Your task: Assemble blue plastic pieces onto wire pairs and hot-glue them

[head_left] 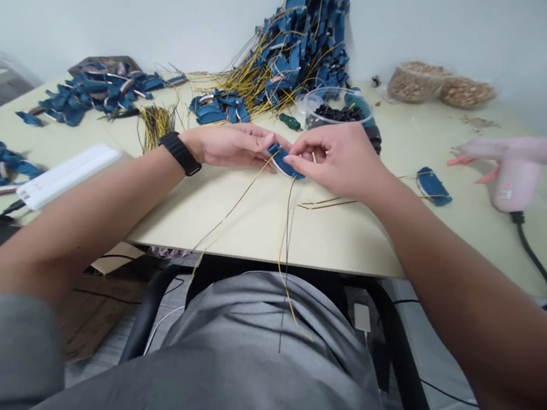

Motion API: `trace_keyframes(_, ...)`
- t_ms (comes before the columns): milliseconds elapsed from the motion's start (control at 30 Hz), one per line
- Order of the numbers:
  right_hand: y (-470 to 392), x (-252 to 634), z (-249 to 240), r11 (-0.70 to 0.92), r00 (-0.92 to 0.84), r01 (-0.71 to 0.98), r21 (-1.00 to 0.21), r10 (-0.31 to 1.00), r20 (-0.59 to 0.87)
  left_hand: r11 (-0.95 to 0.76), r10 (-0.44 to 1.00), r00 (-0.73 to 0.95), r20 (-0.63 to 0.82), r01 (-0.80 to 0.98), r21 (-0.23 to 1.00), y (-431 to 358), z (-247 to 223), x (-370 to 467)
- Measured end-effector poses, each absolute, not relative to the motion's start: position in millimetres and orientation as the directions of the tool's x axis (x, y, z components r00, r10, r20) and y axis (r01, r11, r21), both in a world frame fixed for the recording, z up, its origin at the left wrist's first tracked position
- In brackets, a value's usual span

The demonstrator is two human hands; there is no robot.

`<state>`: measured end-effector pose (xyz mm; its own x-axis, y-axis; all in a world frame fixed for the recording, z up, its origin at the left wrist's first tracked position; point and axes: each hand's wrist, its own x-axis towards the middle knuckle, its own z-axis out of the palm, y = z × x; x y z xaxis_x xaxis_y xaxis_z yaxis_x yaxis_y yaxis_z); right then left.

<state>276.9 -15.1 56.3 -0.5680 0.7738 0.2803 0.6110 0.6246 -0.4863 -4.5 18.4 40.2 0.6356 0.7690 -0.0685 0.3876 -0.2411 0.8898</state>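
Slanting from far left to near right, the blue piece (282,161) sits pinched by left hand (235,143) and right hand (340,160)

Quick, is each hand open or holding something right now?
Left hand: closed, holding a blue piece.
Right hand: fingers bent, at the same piece; whether they hold it can't be told.

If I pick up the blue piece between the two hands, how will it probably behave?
The blue piece is probably light, being small and thin. Its wires may swing or snag, since they trail long and loose-ended.
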Motion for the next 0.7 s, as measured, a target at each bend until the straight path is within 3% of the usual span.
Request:
trace_keyframes(167,-19.4,275.0,55.5,0.592,-0.527,0.644,-0.485,0.802,0.279,-0.208,0.754,0.652,-0.077,0.349,0.914,18.2,32.2,-8.6)
trace_keyframes(433,-2.2,277.9,36.9,0.746,-0.575,0.455,-0.487,0.663,0.478,-0.056,0.606,0.795,0.04,-0.008,0.998,45.6,-7.9,-14.3)
trace_keyframes(700,-4.5,275.6,43.4,0.701,-0.545,0.43,-0.569,0.704,0.455,-0.028,0.645,0.764,0.032,-0.019,0.999,39.0,-13.3,-13.1)
